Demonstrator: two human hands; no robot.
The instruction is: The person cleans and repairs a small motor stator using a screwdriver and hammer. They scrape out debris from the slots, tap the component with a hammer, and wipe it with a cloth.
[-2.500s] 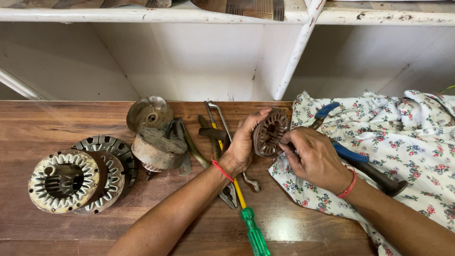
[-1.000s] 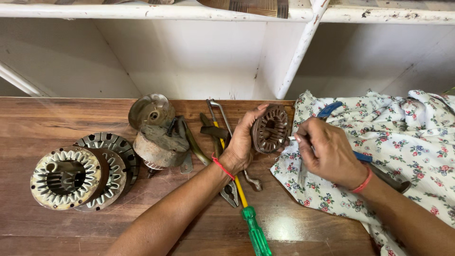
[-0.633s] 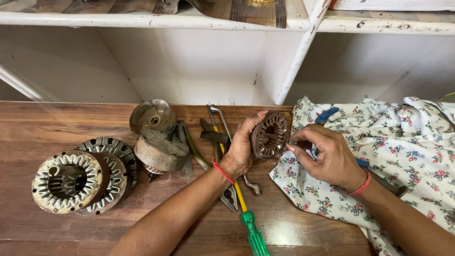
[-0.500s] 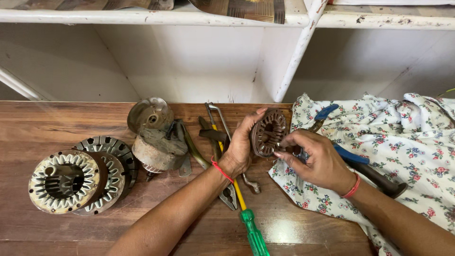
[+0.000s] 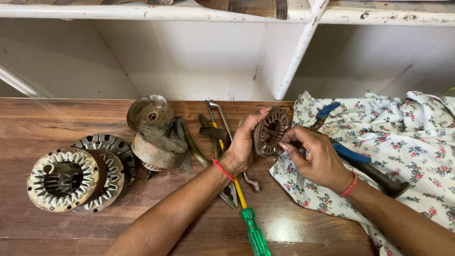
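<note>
My left hand grips a round, rusty brown slotted motor core by its left rim and holds it upright above the wooden table. My right hand rests on a floral cloth, its fingertips pinched against the core's lower right edge. Whether a small tool sits in those fingers is hidden. A blue-handled tool with a black grip lies on the cloth under my right hand.
Two round toothed stators lie at the left, with a rusty rotor and disc beside them. A green-handled screwdriver, pliers and a wrench lie under my left wrist. White shelving stands behind.
My right hand lifted off the core, hovered over the cloth, then came back to pinch the core's lower right edge. My left hand kept holding the core in place.
</note>
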